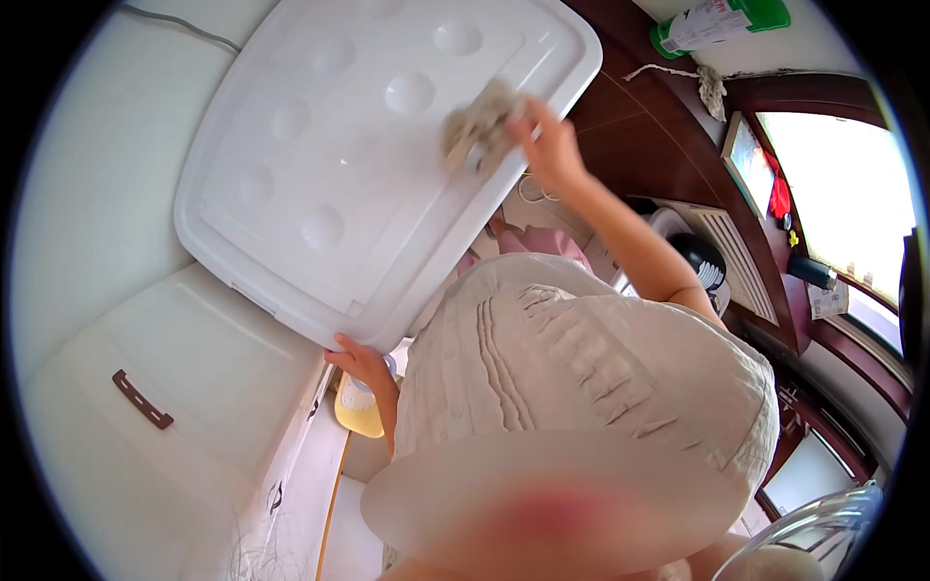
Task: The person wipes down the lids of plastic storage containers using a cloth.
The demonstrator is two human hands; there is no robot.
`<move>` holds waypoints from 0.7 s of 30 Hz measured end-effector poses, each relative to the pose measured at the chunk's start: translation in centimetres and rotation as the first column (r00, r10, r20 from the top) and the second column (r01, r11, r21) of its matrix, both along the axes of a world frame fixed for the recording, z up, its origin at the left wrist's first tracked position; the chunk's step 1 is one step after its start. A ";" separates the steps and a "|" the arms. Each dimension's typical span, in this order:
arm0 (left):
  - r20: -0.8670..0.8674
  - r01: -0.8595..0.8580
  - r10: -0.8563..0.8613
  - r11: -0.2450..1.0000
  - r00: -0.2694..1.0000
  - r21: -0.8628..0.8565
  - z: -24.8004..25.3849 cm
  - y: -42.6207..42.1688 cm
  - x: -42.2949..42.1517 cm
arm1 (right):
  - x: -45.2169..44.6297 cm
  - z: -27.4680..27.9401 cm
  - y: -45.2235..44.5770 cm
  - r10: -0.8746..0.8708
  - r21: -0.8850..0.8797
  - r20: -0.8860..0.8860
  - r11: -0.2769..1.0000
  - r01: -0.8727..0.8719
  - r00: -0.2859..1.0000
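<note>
A large white plastic lid [291, 184] with round dimples is tilted up in front of me. My left hand [360, 362] grips its lower edge near the corner, fingers on the rim and the rest of the grip hidden under it. In my right hand [550, 150] is a crumpled grey-beige cloth [481, 126], pressed against the lid's top face near its right edge. Cloth and fingertips are slightly blurred.
A white surface with a brown handle [142, 399] lies at lower left. Below my left hand is a yellow container [358, 412]. To the right, a dark wooden surface [630, 116] runs beside a green-and-white bottle [717, 24], a picture frame [748, 165] and a dark cylinder [812, 272] by the window.
</note>
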State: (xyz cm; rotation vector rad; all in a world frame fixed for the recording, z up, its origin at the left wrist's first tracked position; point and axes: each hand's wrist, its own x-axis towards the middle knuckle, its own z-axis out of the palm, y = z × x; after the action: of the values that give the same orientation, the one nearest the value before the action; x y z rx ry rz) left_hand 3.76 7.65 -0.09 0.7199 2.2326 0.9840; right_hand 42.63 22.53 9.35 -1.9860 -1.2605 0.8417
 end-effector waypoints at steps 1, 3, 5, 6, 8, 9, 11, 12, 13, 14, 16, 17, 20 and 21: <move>-0.008 0.011 -0.011 1.000 1.000 0.011 -0.4 0.0 -0.1 | 2.0 -0.9 1.7 -0.122 0.276 0.125 0.958 0.084 0.985; -0.032 0.027 -0.027 1.000 0.999 -0.003 -0.5 -0.5 -0.6 | 7.7 -1.9 5.2 -0.174 0.573 0.328 0.818 -0.049 0.929; -0.045 0.035 -0.034 0.999 0.998 0.009 -0.4 -0.4 -0.4 | 12.2 -1.7 7.7 -0.155 0.509 0.477 0.851 -0.128 0.865; -0.056 0.040 -0.041 0.999 0.998 -0.016 0.2 -0.8 -0.3 | 13.9 -2.4 7.9 -0.106 0.356 0.520 0.929 -0.102 0.848; 0.019 0.043 -0.043 0.999 0.999 0.010 1.2 -0.1 0.5 | 17.5 -7.9 7.9 -0.076 0.377 0.693 0.886 -0.270 0.717; 0.031 0.035 -0.035 0.999 0.999 0.003 1.2 -0.1 0.5 | 18.2 -9.9 7.6 -0.075 0.362 0.835 0.822 -0.440 0.546; 0.011 0.025 -0.025 1.000 1.000 0.005 1.1 0.1 0.8 | 14.0 -8.6 4.4 0.034 0.286 0.803 0.853 -0.436 0.595; -0.009 0.018 -0.018 1.000 1.000 0.009 1.1 0.0 0.7 | 10.9 -7.7 2.2 0.135 0.209 0.757 0.877 -0.433 0.639; -0.004 0.014 -0.014 1.000 1.000 0.011 0.9 0.2 0.9 | 8.2 -8.5 0.7 0.174 0.222 0.764 0.833 -0.507 0.621; -0.003 0.016 -0.016 1.000 1.000 0.007 0.9 0.2 0.8 | 5.0 -9.1 -1.0 0.214 0.233 0.769 0.784 -0.576 0.602; -0.003 0.005 -0.005 1.000 1.000 0.003 0.6 0.0 0.5 | -2.8 -8.2 -3.9 0.411 0.282 0.627 0.673 -0.684 0.662; -0.013 0.020 -0.020 0.999 1.000 0.037 0.0 -0.2 0.2 | -6.7 -7.7 -5.2 0.479 0.345 0.615 0.550 -0.760 0.626; -0.027 -0.011 0.012 0.998 1.000 0.062 -2.1 -0.9 -0.7 | -16.1 -6.9 -7.1 0.864 0.377 0.185 0.377 -0.846 0.468; -0.036 -0.054 0.056 0.997 0.998 0.056 -3.1 -1.3 -1.6 | -17.1 -6.4 -6.5 0.891 0.397 0.179 0.324 -0.859 0.418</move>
State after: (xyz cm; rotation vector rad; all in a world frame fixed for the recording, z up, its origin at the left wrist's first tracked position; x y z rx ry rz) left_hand 2.17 6.38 -3.15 0.7095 2.2764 1.0712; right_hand 25.57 16.02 2.94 -0.7397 -2.3033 0.9480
